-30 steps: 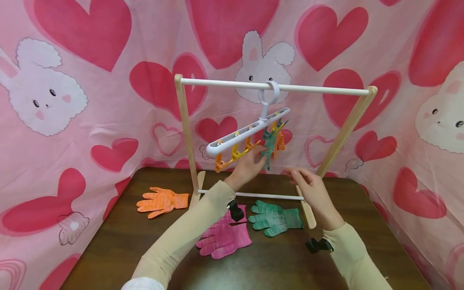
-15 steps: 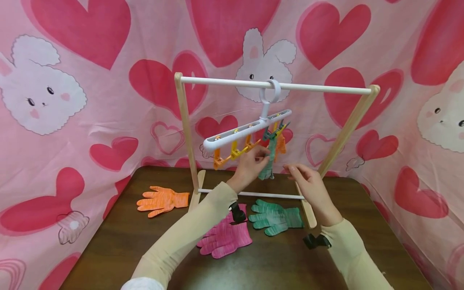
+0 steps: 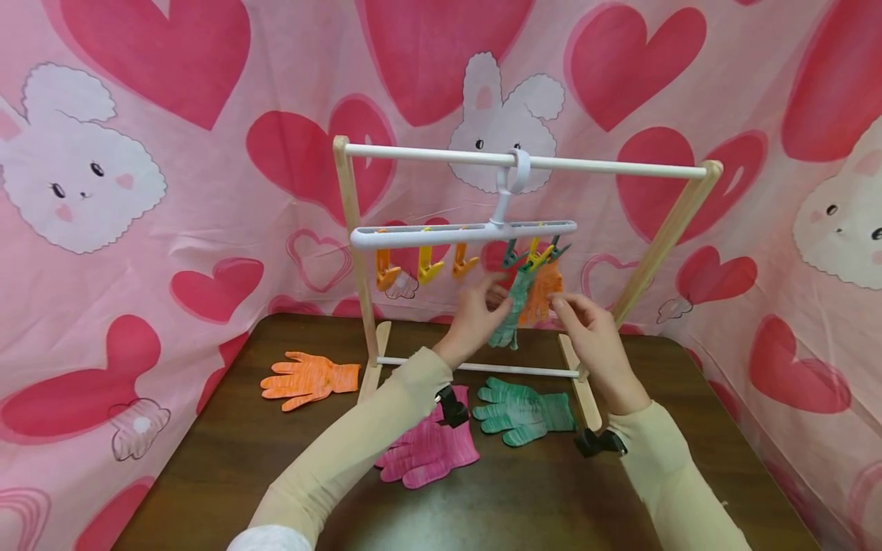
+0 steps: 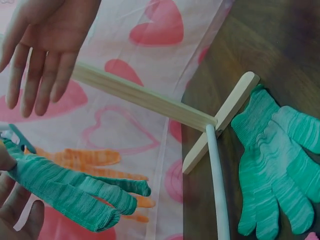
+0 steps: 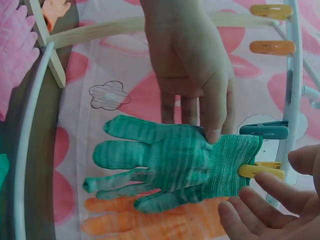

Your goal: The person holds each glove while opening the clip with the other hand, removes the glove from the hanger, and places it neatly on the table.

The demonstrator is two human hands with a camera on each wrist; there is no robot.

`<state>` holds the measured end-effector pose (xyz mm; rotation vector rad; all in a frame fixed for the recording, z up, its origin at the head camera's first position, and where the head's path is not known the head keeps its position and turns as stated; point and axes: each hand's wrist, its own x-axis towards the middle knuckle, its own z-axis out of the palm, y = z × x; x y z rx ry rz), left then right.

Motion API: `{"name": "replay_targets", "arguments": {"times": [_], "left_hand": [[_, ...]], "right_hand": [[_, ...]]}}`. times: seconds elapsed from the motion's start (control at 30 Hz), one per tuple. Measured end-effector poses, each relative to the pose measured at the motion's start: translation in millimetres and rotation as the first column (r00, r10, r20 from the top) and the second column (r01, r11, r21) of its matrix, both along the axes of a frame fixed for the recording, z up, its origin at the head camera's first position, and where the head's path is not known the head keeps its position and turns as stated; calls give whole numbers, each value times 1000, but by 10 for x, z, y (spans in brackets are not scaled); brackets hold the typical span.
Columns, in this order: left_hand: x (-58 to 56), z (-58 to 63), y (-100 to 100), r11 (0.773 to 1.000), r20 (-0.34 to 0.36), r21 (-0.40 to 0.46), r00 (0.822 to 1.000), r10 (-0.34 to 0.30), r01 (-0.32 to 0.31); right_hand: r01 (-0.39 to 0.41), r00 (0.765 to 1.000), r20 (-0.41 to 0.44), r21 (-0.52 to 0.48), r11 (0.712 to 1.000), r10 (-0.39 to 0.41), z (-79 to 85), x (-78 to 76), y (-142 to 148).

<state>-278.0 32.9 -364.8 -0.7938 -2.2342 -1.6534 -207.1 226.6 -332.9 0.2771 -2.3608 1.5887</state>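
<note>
A green glove (image 5: 175, 155) hangs by its cuff from a teal clip (image 5: 265, 131) and a yellow clip (image 5: 260, 171). My left hand (image 3: 478, 317) holds its cuff end; in the right wrist view one digit lies in front while other fingers pass behind. My right hand (image 3: 592, 337) is beside the hanging gloves, fingers loosely extended, holding nothing. Behind the green glove hangs an orange glove (image 3: 544, 291). Both hang from a white clip hanger (image 3: 427, 236) hooked over the rack's white top bar (image 3: 427, 154). Orange and yellow clips (image 3: 427, 269) on its left half hold nothing.
On the brown table (image 3: 262, 490) lie an orange glove (image 3: 310, 380), a pink glove (image 3: 434, 451) and a green glove (image 3: 524, 412). The rack's wooden posts (image 3: 354, 252) and lower white bar (image 3: 510, 370) surround the work. Pink heart-patterned cloth (image 3: 207, 191) forms the backdrop.
The hanger has turned from slanting toward me to nearly parallel with the top bar, swinging its clips and gloves along. My left hand stays at the green glove; my right hand has shifted slightly.
</note>
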Motion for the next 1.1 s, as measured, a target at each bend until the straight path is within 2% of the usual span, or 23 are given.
{"name": "replay_targets", "arguments": {"times": [0.17, 0.3, 0.57, 0.77, 0.9, 1.1], "left_hand": [[51, -17, 10, 999, 8, -38, 999, -38, 38], [101, -23, 33, 998, 28, -38, 998, -50, 51], [173, -3, 77, 996, 83, -49, 994, -75, 79], [187, -11, 67, 989, 143, 7, 979, -147, 148], [188, -12, 79, 982, 119, 32, 975, -187, 184], [193, -7, 108, 982, 111, 49, 976, -185, 180]], "right_hand": [[45, 998, -42, -59, 997, -47, 90, -68, -37], [78, 995, -62, -45, 996, -81, 141, -123, -51], [95, 991, -94, -61, 994, -101, 185, -185, -44], [76, 991, -102, -85, 993, -85, 212, -191, -76], [71, 992, -99, -112, 991, -82, 238, -200, -106], [44, 997, -52, -143, 989, -51, 268, -202, -132]]}}
